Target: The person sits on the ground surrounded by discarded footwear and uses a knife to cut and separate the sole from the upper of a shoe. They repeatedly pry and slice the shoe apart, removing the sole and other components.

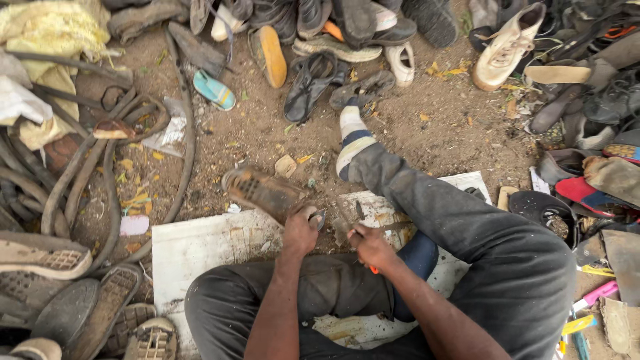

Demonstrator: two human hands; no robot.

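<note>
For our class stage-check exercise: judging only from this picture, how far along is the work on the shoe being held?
Done: nothing shows as finished; no repair mark can be made out. In hand: the left hand grips the worn brown shoe, sole up, over the white board; the right hand holds an orange-handled tool beside it. Left: piled shoes lie around.

A worn brown shoe (pixel 263 191) is tilted sole-up above a white board. A small orange-handled tool (pixel 365 257) points toward its heel.
</note>
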